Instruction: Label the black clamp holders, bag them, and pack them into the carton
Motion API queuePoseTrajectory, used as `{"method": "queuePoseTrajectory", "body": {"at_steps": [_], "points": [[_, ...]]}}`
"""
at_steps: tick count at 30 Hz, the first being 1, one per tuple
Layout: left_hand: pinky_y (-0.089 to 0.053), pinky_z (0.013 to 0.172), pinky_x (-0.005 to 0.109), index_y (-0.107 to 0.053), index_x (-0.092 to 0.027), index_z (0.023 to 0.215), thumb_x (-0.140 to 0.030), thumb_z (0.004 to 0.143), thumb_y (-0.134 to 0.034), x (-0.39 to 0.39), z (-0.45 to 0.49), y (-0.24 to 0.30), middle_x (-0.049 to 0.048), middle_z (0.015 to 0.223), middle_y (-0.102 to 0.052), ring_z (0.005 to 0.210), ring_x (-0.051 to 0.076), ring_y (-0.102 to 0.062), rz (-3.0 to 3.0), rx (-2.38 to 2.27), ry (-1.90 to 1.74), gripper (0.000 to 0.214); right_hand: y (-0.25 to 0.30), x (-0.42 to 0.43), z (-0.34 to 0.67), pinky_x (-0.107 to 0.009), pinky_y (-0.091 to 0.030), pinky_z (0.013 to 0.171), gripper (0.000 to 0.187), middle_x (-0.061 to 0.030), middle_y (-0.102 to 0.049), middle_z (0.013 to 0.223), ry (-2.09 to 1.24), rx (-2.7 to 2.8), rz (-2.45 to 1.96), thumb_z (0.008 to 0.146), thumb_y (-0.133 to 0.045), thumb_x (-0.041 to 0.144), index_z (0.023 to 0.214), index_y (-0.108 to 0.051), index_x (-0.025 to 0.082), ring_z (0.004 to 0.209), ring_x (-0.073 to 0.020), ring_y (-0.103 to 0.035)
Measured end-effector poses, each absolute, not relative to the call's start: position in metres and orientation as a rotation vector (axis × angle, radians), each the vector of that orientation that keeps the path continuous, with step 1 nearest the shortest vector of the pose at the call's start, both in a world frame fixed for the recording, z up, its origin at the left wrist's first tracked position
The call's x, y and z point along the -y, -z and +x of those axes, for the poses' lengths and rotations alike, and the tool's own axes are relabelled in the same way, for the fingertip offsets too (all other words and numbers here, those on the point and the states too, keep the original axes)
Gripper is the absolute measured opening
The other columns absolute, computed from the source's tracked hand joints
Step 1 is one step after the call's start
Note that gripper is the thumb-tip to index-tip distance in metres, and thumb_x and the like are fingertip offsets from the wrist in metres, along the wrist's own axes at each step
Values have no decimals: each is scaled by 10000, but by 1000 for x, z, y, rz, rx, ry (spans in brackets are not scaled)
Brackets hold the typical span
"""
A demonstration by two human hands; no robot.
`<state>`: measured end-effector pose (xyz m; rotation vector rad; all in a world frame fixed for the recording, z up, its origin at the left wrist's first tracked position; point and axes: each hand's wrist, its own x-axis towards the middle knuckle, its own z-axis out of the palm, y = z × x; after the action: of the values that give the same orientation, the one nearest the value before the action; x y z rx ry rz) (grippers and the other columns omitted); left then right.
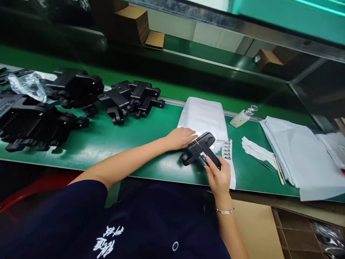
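My right hand (pixel 219 177) is closed around the lower end of a black plastic part (pixel 198 148), held tilted just above the green work surface (pixel 140 133). My left hand (pixel 180 137) rests against the part's upper left side, fingers curled toward it, over a stack of clear plastic bags (pixel 203 115). A strip of small printed labels (pixel 228 151) lies right beside the part.
Several black plastic parts (pixel 129 99) lie in piles at the left, one pile (pixel 32 118) with a crumpled bag. A small bottle (pixel 242 117), white scraps (pixel 254 149), tweezers and stacked white sheets (pixel 299 154) sit right. A compartmented cardboard box (pixel 299 233) stands below the bench edge.
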<state>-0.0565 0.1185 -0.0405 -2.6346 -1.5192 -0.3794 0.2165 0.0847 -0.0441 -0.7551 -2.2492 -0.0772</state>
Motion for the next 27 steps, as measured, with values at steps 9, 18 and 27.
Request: {"method": "queuePoseTrajectory", "body": {"at_steps": [9, 18, 27], "points": [[-477, 759, 327, -650, -138, 1010, -58, 961, -382, -139, -46, 46, 117, 960, -695, 893, 207, -625, -2516, 1237, 158, 284, 52, -89, 257, -405, -514, 843, 375, -117, -566, 1149, 107, 2116, -974, 942, -586, 226, 1311, -601, 293, 1038, -258, -583], [-368, 578, 288, -613, -175, 833, -208, 912, -512, -172, -37, 21, 87, 888, -668, 844, 225, -600, -2612, 1776, 176, 132, 51, -89, 262, -425, -532, 859, 347, -121, -574, 1159, 25, 2049, -994, 949, -576, 217, 1290, -603, 277, 1049, -251, -581], [-460, 810, 350, -672, -156, 1012, -221, 920, -395, -179, -68, -44, 95, 1035, -702, 963, 227, -621, -2105, 2283, 714, 299, 51, -87, 266, -423, -523, 857, 413, -121, -599, 1143, 22, 2028, -1019, 936, -605, 227, 1344, -562, 274, 1024, -250, -600]]}}
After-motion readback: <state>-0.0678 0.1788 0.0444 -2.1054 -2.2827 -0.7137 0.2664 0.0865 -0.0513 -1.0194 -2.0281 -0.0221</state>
